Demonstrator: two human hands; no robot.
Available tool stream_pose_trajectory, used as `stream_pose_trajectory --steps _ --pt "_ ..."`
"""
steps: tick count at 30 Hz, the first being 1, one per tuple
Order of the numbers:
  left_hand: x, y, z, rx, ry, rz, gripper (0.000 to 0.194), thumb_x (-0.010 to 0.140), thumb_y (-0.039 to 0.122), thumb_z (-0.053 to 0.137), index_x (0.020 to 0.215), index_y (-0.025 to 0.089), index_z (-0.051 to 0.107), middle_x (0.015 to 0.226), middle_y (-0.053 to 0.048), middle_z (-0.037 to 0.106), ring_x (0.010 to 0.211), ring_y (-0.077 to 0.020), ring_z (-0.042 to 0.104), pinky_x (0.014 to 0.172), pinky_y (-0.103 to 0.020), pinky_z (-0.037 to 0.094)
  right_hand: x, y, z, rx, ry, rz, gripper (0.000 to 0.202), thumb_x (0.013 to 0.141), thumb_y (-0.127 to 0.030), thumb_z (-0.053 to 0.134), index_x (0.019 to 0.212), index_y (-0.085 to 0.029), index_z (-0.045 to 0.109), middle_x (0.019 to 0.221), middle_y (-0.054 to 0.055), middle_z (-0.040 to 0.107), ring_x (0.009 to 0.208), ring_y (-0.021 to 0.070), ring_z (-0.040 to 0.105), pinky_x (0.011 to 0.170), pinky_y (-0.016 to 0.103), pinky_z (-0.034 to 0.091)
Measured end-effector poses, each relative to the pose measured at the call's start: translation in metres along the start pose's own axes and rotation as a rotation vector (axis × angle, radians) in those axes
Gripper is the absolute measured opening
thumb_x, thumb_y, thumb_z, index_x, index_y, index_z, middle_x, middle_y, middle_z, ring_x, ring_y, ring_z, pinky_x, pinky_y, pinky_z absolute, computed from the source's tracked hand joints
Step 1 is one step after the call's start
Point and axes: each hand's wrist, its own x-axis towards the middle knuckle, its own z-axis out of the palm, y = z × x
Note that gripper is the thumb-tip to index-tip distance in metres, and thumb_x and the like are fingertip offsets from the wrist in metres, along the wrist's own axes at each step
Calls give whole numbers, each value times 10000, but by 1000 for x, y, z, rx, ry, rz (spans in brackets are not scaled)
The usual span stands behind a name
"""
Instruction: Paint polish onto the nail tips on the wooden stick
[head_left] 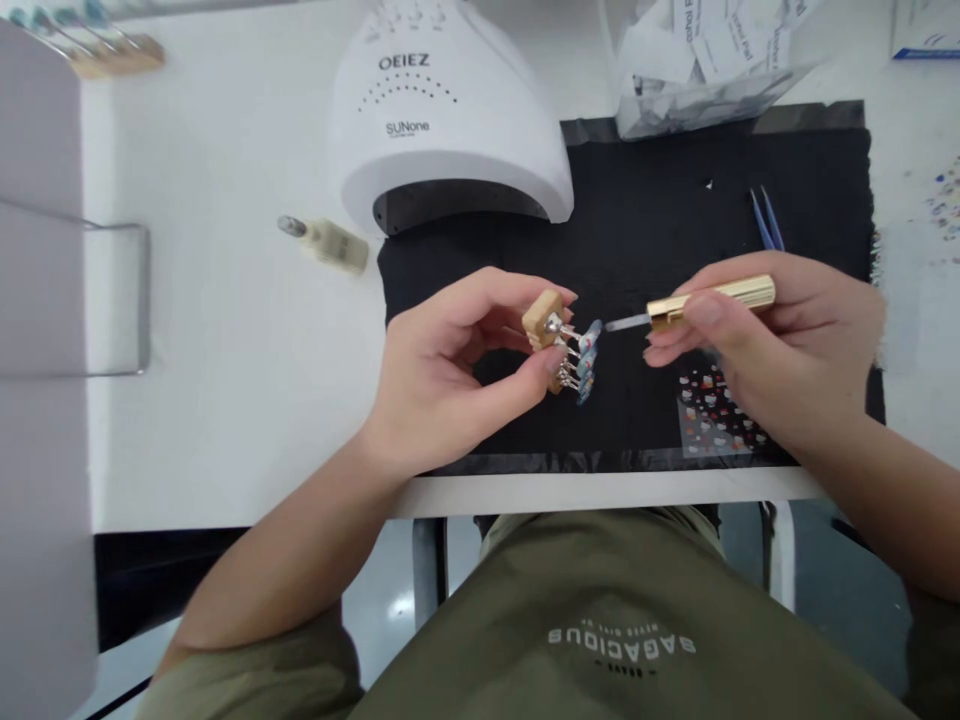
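Between the thumb and fingers of my left hand (472,370) is a small wooden stand (544,318) with metal stems. Several blue-grey nail tips (588,362) with red and white marks sit on the stems, facing right. My right hand (780,340) grips a gold brush pen (712,302) between thumb and fingers. Its pale tip points left, close to the uppermost nail tip; whether they touch I cannot tell. Under my right hand, partly covered, lies a clear sticker sheet (716,415) with small red and white figures.
A white lamp (457,110) stands at the back of the black mat (622,220). Blue tweezers (767,220) lie behind my right hand. A bottle (334,245), a clear box of packets (697,105) and a metal frame (142,300) are around. Another nail stand (120,58) is far left.
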Motion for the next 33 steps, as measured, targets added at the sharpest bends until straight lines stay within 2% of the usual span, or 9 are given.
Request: stream_pose_trajectory --steps 3,8,10,16,22,24,28,30,33 --pt "0 -2 -1 1 0 1 288 980 288 943 1258 308 873 1076 -41 874 882 -203 832 778 -339 776 2 2 -1 56 71 0 36 982 -300 935 960 -280 914 794 -52 872 658 145 846 640 228 754" --pt "-1 -3 -1 -36 0 -22 315 978 277 955 1279 314 873 1116 -48 880 918 -213 853 787 -345 785 -4 -6 -3 -16 -125 -52 80 981 -303 940 1055 -327 923 837 -62 893 671 147 851 603 232 723" --pt "-2 -4 0 -49 0 -36 328 971 283 964 1284 323 872 1135 -50 881 935 -221 861 779 -345 785 -4 -6 -2 -65 -142 -61 85 976 -291 936 1047 -336 919 828 -63 891 680 155 855 592 239 716" --pt "-3 -10 -1 -63 14 -39 323 974 281 963 1281 315 868 1212 -53 881 1007 -244 883 811 -354 789 4 2 -3 64 60 -2 27 990 -263 917 965 -273 912 804 -56 878 675 142 854 669 223 756" --pt "-2 -4 1 -106 40 -112 276 971 239 964 1231 276 881 1197 -47 883 1001 -220 884 861 -320 783 0 -1 -3 -13 -119 -31 25 1001 -291 909 1021 -305 909 851 -89 891 681 129 859 655 213 749" --pt "-1 0 2 -141 60 -160 247 978 232 954 1213 270 887 1180 -39 879 1023 -211 878 923 -326 783 3 2 -3 -20 -63 -17 14 1003 -304 905 995 -297 896 833 -97 882 690 134 863 665 232 765" --pt "2 1 -1 -267 45 -301 261 954 282 983 1192 261 878 1137 -38 857 1059 -232 876 976 -366 787 12 9 -7 61 124 -25 219 958 -479 953 966 -269 890 789 -85 860 693 134 859 657 237 771" --pt "5 -2 -3 -314 16 -401 289 937 304 997 1185 254 856 1154 -45 849 1102 -254 878 959 -367 788 15 9 -10 60 156 -34 267 930 -524 966 953 -269 892 782 -83 855 694 130 855 650 231 767" --pt "9 -11 -6 -340 12 -480 337 896 305 1021 1166 252 827 1159 -43 835 1136 -255 866 971 -352 774 15 6 -12 36 150 -60 241 952 -502 956 954 -270 894 801 -81 858 695 131 854 653 250 776"
